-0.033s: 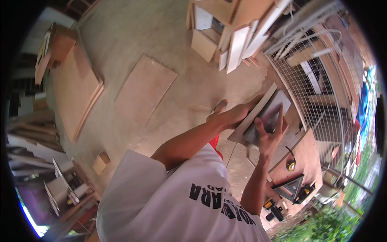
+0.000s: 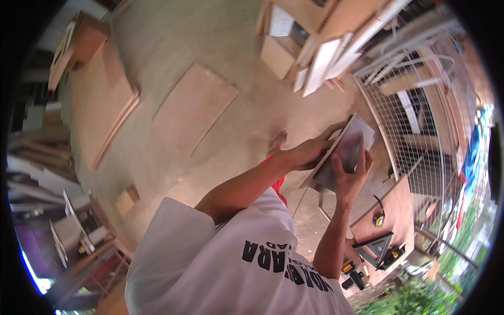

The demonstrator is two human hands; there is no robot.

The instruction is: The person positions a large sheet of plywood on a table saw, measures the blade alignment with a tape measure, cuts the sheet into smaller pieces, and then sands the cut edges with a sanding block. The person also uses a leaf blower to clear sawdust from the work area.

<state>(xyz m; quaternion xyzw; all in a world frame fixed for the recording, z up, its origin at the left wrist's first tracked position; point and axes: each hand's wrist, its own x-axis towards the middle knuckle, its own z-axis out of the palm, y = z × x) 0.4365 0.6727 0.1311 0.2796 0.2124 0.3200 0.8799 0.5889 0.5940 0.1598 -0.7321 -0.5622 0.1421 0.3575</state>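
In front of me, right of the middle, I hold a thin pale board (image 2: pixel 314 175) with a flat grey slab (image 2: pixel 350 145) lying against its right face. My left hand (image 2: pixel 315 149) is closed on the board's left side, its fingers partly hidden behind it. On the slab rests my right hand (image 2: pixel 353 176), thumb and index finger spread across the grey face and the other fingers curled at its right edge. The board is tilted, so its edge shows as a narrow strip. What the slab is made of I cannot tell.
A worktable (image 2: pixel 391 205) at the lower right bears a tape measure (image 2: pixel 378 219), a black triangular square (image 2: pixel 374 248) and a yellow-and-black power tool (image 2: pixel 353 275). Beyond it stands a white wire rack (image 2: pixel 415 126). Plywood sheets (image 2: pixel 194 107) lie on the floor; wooden cabinets (image 2: pixel 310 31) stand at the far side.
The board and slab have turned in my hands, so the board now shows more edge-on and less of its pale face is visible. The whole view has shifted slightly.
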